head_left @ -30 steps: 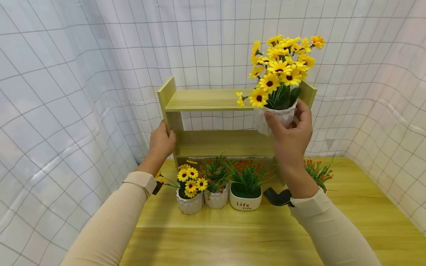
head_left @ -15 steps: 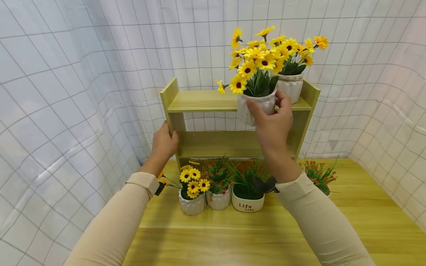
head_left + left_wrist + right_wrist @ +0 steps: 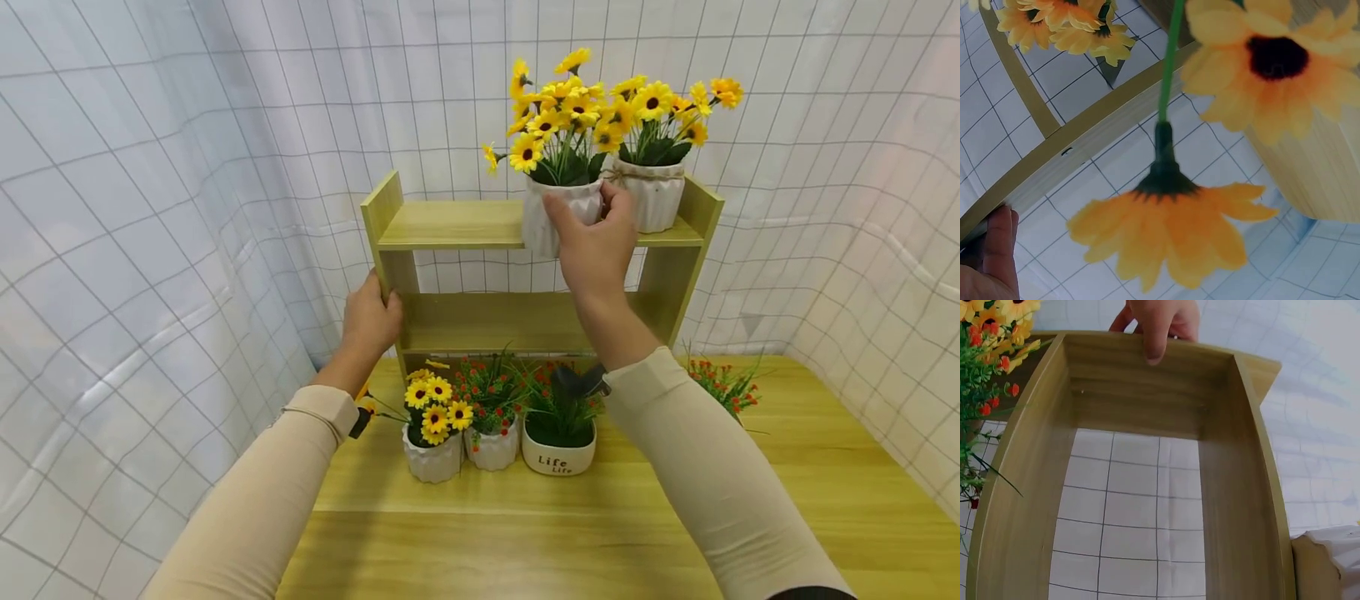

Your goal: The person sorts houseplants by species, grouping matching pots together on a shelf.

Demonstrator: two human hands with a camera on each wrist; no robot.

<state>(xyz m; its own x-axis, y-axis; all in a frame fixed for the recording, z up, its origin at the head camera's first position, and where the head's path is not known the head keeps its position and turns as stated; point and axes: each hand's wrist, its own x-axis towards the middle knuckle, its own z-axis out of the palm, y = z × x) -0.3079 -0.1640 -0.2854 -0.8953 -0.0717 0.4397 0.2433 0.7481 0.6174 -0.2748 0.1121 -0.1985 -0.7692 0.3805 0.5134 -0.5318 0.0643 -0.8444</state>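
- At the front edge of the top board of the wooden shelf (image 3: pixel 450 225), right of centre: a white pot (image 3: pixel 540 221) of yellow flowers (image 3: pixel 555 125), upright, with the right grip (image 3: pixel 596 242) clamped on its right side, thumb across the front, fingers near the rim.
- Pot base overlapping the board's edge in the head view; impossible to tell whether resting on it or just ahead of it.
- Just to the right, on the same board near the end: an upright string-tied pot (image 3: pixel 660 204), likewise full of yellow flowers.
- On the left side panel (image 3: pixel 397 271), below the top board: the left grip (image 3: pixel 372 317), clamped on the wood, thumb against the inner face in the right wrist view.
- Across the left wrist view: large close yellow blooms (image 3: pixel 1279 56).
- On the bench (image 3: pixel 480 550), before the shelf, left to right: a small yellow-flowered pot (image 3: pixel 432 460), a red-flowered pot (image 3: pixel 492 450) just beside it, then an oval pot (image 3: pixel 558 458) lettered "Life".
- Beyond the right sleeve (image 3: pixel 690 450): a red-flowered plant (image 3: pixel 723 387), pot hidden.
- Behind everything: white cloth (image 3: pixel 300 100) with dark grid lines.
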